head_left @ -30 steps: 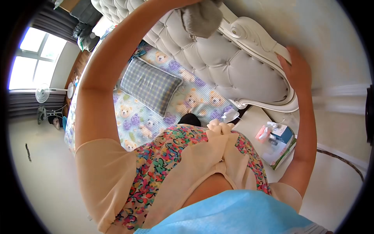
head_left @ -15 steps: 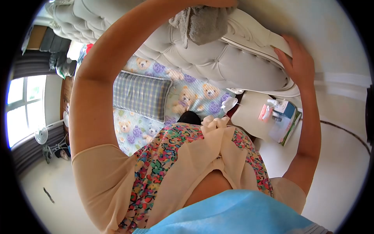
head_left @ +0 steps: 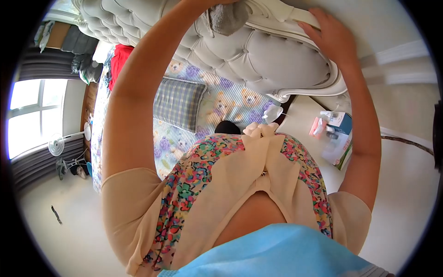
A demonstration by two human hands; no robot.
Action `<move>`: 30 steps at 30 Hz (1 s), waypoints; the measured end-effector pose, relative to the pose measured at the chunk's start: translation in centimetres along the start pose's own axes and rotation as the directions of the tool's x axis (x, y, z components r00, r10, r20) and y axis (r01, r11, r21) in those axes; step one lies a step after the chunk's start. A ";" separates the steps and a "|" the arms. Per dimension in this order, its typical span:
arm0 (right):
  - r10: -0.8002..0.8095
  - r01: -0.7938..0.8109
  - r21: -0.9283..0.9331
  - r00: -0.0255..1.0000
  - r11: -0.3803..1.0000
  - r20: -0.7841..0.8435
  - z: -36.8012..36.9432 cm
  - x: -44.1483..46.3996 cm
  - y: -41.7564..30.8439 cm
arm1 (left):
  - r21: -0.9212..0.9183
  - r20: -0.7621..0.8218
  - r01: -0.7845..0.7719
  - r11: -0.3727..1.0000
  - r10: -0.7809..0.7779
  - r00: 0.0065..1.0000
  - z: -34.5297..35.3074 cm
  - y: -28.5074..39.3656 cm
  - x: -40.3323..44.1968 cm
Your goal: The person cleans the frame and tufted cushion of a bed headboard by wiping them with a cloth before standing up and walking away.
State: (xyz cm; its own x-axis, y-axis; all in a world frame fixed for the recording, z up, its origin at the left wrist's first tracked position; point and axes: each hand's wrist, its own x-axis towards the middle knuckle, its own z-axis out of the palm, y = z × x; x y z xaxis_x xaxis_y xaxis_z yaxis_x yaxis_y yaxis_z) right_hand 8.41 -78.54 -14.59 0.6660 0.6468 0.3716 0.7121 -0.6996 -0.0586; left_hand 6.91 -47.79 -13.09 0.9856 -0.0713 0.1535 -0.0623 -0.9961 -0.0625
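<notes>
At the top edge of the head view, my left hand is mostly cut off, closed on a grey cloth. The cloth hangs bunched against the carved top rail of a tufted, off-white headboard. My right hand rests on the same rail farther right, thumb apart and fingers stretched along its edge, holding nothing loose. Below the headboard, the bed has a bear-patterned cover, and a plaid pillow lies on it.
Right of the bed, a bedside table bears a blue box, a pink pack and small bottles. Red fabric lies on the bed's left part. A white fan stands near the window.
My left hand and the grey cloth have shifted left and up in the view. My right hand has also moved left and up along with the headboard, as the camera view shifted.
</notes>
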 end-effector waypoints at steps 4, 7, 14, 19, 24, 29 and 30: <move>-0.050 0.050 0.004 0.998 0.999 -0.029 0.2 0.3 0.6 | -0.125 -0.053 0.167 0.978 -0.174 0.983 -1.2 1.3 -3.0; -0.078 0.079 0.000 0.992 0.997 -0.100 0.9 0.3 0.9 | -0.364 -0.085 0.252 0.897 -0.301 0.950 0.4 -0.1 -5.6; -0.209 0.203 -0.048 0.936 0.978 -0.284 -0.8 -0.8 -0.2 | -0.692 0.451 0.229 -0.685 -0.162 0.878 5.5 1.7 -16.4; -0.081 0.309 0.473 0.893 0.825 -0.443 2.3 -6.1 -4.2 | -0.457 0.178 0.028 -0.889 -0.060 0.982 5.2 5.4 -19.6; 0.082 0.023 0.972 0.996 0.235 -0.043 7.2 -11.8 -8.8 | -0.353 0.157 -0.096 -0.931 -0.160 0.975 4.5 8.6 -20.0; 0.092 -0.267 0.910 0.946 -0.317 0.310 6.0 -13.6 -8.4 | -0.280 0.431 -0.011 -0.960 -0.136 0.892 6.6 10.5 -20.4; 0.017 -0.323 0.823 0.927 -0.467 0.374 5.3 -13.9 -8.2 | -0.259 0.437 0.065 -0.964 -0.057 0.898 7.0 10.7 -20.5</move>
State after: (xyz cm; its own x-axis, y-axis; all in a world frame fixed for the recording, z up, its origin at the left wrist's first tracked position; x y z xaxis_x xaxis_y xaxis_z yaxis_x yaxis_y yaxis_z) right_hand -5.51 -80.18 -24.18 0.7131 0.7011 -0.0030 -0.3651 0.3678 -0.8552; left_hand -12.82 -56.59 -23.80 0.9571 0.0158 -0.2893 0.0829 0.9419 0.3256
